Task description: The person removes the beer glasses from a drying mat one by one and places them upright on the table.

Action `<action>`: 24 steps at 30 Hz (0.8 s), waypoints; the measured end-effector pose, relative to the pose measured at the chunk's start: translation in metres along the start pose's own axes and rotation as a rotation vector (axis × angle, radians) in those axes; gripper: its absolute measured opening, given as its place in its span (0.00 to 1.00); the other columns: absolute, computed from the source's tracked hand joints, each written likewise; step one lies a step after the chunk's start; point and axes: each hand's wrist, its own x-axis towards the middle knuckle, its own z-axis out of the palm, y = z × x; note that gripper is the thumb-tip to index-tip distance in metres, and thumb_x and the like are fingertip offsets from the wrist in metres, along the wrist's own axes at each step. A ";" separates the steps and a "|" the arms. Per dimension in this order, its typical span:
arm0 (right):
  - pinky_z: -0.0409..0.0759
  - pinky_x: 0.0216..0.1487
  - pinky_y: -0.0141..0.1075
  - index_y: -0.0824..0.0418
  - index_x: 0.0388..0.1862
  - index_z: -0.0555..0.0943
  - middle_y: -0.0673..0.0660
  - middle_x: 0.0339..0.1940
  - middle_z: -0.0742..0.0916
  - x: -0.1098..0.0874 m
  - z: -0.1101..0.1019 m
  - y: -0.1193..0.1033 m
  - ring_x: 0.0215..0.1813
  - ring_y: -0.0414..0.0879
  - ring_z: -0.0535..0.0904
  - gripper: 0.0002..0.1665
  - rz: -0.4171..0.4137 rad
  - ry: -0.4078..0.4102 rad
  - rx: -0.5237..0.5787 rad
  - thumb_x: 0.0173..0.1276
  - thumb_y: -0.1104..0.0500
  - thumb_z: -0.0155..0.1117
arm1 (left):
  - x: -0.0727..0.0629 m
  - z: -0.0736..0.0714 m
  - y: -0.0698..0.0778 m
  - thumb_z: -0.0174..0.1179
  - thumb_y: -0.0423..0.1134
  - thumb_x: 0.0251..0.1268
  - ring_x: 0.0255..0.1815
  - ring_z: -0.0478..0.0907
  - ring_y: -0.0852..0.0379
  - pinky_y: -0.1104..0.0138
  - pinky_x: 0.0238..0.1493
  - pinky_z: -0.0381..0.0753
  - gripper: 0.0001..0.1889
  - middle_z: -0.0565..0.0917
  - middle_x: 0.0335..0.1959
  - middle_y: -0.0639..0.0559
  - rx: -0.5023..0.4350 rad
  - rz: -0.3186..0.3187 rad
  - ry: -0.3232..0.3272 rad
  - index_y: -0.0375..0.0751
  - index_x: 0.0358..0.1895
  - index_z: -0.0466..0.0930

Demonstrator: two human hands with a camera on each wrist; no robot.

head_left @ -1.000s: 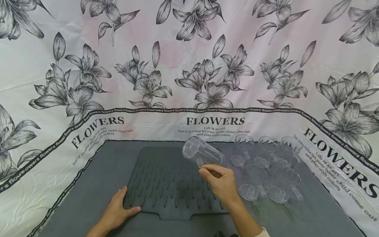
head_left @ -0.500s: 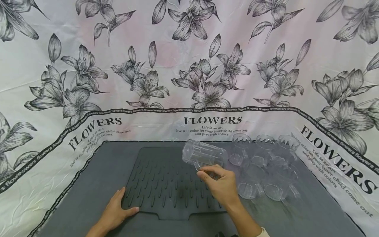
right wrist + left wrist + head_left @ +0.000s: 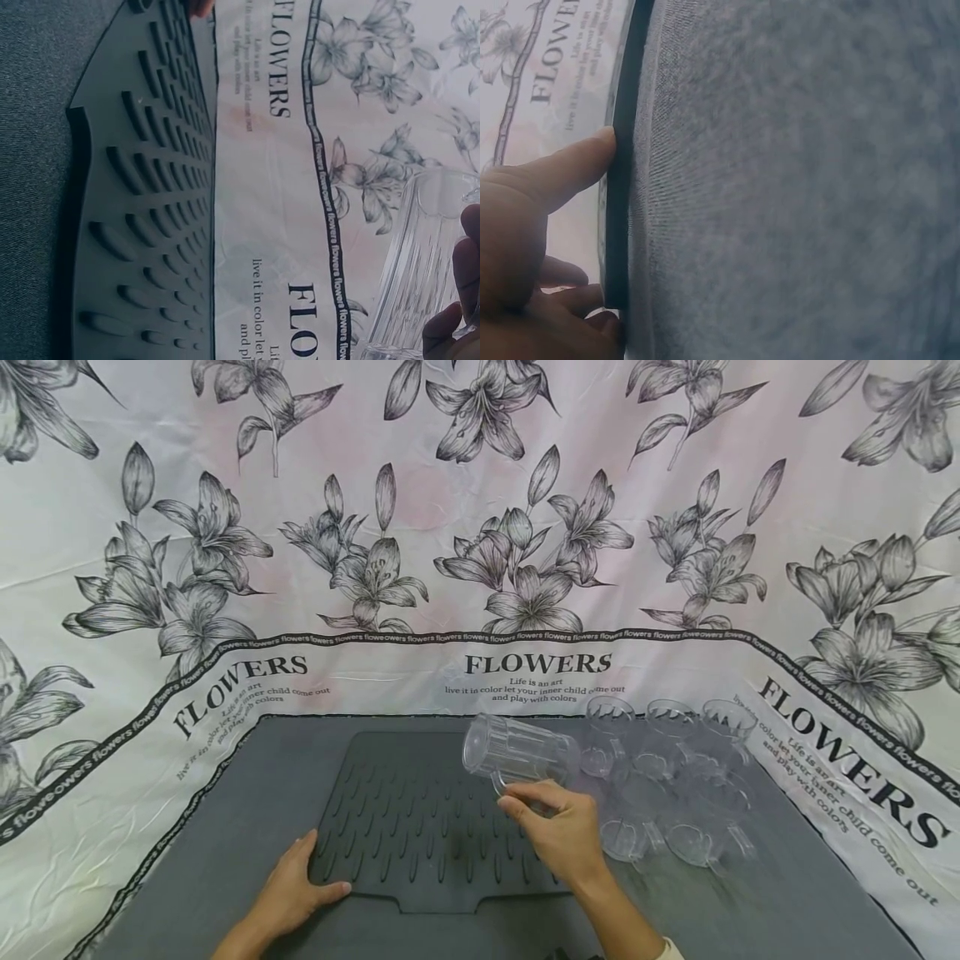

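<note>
A clear ribbed mug point(image 3: 517, 750) is held nearly on its side above the right back part of a dark drying mat point(image 3: 405, 852). My right hand point(image 3: 558, 827) pinches the mug's handle between thumb and fingers. In the right wrist view the same mug point(image 3: 405, 255) appears at the right edge, beside the curled fingers point(image 3: 469, 259). My left hand point(image 3: 288, 885) rests at the mat's front left corner, thumb along the front edge and fingers by the left side. The left wrist view has that thumb point(image 3: 577, 161) touching the mat's edge point(image 3: 619, 202).
Several clear mugs point(image 3: 701, 843) stand close together in rows on the grey table point(image 3: 795, 902), right of the mat. Behind the table hangs a white cloth point(image 3: 420, 585) printed with flowers, which also runs along both sides.
My right hand has turned the mug from a slant to nearly level, still gripping its handle. My left hand has stayed at the mat's corner. The head view has shifted slightly.
</note>
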 end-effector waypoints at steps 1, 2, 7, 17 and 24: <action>0.82 0.36 0.38 0.69 0.34 0.87 0.55 0.32 0.88 0.000 0.000 0.000 0.35 0.45 0.83 0.08 -0.012 0.001 -0.004 0.54 0.70 0.74 | 0.000 0.000 0.001 0.75 0.58 0.44 0.69 0.45 0.24 0.35 0.62 0.53 0.62 0.50 0.68 0.18 0.001 0.004 -0.001 0.17 0.70 0.48; 0.82 0.36 0.38 0.68 0.34 0.87 0.55 0.31 0.88 -0.001 0.000 0.000 0.35 0.45 0.83 0.08 -0.019 0.000 -0.011 0.53 0.70 0.74 | 0.000 0.000 0.002 0.75 0.58 0.44 0.70 0.44 0.24 0.35 0.62 0.52 0.63 0.50 0.69 0.18 0.002 0.006 -0.002 0.17 0.70 0.47; 0.82 0.36 0.37 0.68 0.32 0.88 0.54 0.30 0.88 -0.003 0.002 -0.002 0.35 0.45 0.84 0.08 -0.059 -0.007 -0.069 0.51 0.71 0.76 | 0.000 -0.003 0.012 0.73 0.58 0.48 0.70 0.41 0.24 0.33 0.62 0.50 0.61 0.48 0.70 0.19 0.023 0.059 0.018 0.19 0.72 0.45; 0.73 0.57 0.52 0.64 0.30 0.88 0.49 0.28 0.88 -0.009 0.010 0.024 0.34 0.42 0.85 0.10 -0.189 -0.015 -0.125 0.46 0.71 0.78 | 0.000 -0.009 0.063 0.61 0.67 0.57 0.72 0.45 0.29 0.32 0.61 0.53 0.56 0.47 0.75 0.31 -0.067 0.226 0.098 0.33 0.76 0.44; 0.70 0.60 0.54 0.60 0.32 0.89 0.43 0.31 0.87 -0.012 0.012 0.035 0.36 0.39 0.84 0.09 -0.216 -0.058 -0.112 0.50 0.66 0.78 | 0.004 0.002 0.116 0.64 0.51 0.64 0.69 0.59 0.36 0.48 0.59 0.70 0.46 0.52 0.75 0.39 -0.368 0.398 0.061 0.41 0.77 0.46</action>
